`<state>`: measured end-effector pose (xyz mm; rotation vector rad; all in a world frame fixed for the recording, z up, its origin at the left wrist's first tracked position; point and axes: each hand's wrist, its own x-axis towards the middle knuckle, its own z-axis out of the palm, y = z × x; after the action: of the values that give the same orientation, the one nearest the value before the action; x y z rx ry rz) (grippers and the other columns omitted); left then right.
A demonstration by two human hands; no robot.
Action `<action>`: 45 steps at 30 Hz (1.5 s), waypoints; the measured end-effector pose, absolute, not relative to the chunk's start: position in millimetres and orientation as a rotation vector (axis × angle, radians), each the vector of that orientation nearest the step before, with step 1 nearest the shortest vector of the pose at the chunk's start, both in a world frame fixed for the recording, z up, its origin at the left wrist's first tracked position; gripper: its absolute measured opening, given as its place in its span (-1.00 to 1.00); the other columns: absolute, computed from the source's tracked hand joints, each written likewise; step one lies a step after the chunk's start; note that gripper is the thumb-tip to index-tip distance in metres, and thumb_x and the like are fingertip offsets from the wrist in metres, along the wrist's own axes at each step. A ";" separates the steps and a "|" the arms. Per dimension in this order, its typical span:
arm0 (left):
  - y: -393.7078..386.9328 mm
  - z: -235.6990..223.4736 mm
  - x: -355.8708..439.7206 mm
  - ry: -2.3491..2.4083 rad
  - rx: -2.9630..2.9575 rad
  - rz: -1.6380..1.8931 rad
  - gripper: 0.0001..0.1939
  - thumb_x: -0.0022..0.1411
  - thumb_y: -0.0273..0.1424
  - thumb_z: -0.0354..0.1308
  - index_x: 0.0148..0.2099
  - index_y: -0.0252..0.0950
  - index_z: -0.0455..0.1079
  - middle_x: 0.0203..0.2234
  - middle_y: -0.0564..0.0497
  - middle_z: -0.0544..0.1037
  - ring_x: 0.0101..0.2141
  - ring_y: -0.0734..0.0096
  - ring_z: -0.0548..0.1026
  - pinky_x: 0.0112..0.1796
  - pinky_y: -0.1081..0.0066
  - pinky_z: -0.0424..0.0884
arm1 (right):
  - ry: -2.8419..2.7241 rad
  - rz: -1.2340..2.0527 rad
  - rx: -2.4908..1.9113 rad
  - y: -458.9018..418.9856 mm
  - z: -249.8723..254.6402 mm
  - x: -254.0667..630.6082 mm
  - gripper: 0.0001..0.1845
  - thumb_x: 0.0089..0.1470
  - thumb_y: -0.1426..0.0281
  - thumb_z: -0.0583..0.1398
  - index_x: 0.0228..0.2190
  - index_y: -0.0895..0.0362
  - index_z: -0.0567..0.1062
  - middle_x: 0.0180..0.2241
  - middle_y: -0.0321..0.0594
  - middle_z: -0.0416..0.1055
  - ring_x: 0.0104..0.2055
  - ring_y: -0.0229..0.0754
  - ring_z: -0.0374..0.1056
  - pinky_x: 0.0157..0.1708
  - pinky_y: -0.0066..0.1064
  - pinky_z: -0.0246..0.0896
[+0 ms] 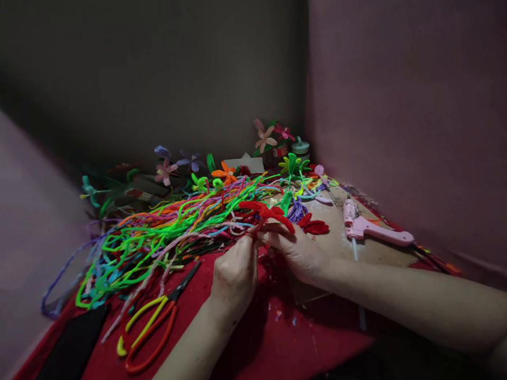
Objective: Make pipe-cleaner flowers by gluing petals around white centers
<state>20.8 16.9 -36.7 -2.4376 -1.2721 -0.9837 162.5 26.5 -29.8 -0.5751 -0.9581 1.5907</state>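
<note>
My left hand (234, 269) and right hand (303, 253) are both pinched closed at the base of the red flower (269, 212), its petals spreading at twelve o'clock from my fingertips. Uneven twisting could splay it; a careless sweep rightward could catch the glue stick (355, 249), dragging the pink glue gun (370, 229) at three o'clock.

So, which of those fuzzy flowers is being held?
The red flower, between the left hand and right hand; others, like the orange flower, are in neither hand.

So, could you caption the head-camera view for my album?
Fingers hold a red flower amid colourful fuzzy stems, with scissors and a glue gun nearby.
</note>
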 end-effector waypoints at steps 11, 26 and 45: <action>7.9 -22.8 29.5 -1.791 -2.634 -1.627 -0.88 0.24 -0.40 -0.01 -0.30 -0.27 0.34 -0.65 0.17 0.22 -0.64 0.61 0.16 -0.59 0.57 0.12 | -1.101 1.599 -0.495 33.1 -30.4 162.8 -0.76 -0.12 0.23 0.31 -0.38 0.10 0.57 -0.49 -0.31 0.43 -0.43 -0.28 0.24 -0.30 -0.37 0.15; 6.7 -7.1 34.7 -2.347 -2.733 -2.720 -0.83 0.18 -0.31 0.10 -0.39 -0.29 0.29 -0.77 0.24 0.13 -0.76 0.71 -0.02 -0.70 0.62 -0.04 | -1.013 1.776 -0.400 39.4 -30.5 166.7 -0.76 -0.17 0.32 0.34 -0.35 0.12 0.58 -0.47 -0.31 0.45 -0.37 -0.28 0.29 -0.28 -0.41 0.14; 9.2 -27.7 27.7 -1.605 -2.567 -1.542 -0.89 0.20 -0.45 0.02 -0.36 -0.27 0.34 -0.65 0.15 0.29 -0.65 0.60 0.23 -0.56 0.56 0.20 | -0.865 1.707 -0.454 33.6 -27.6 164.2 -0.79 -0.32 0.40 0.41 -0.51 0.12 0.55 -0.55 -0.37 0.44 -0.42 -0.30 0.31 -0.27 -0.43 0.18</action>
<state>27.7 9.2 -27.7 -2.5667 -1.6053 -1.5417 164.2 33.6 -27.6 -0.4538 -0.8651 1.7070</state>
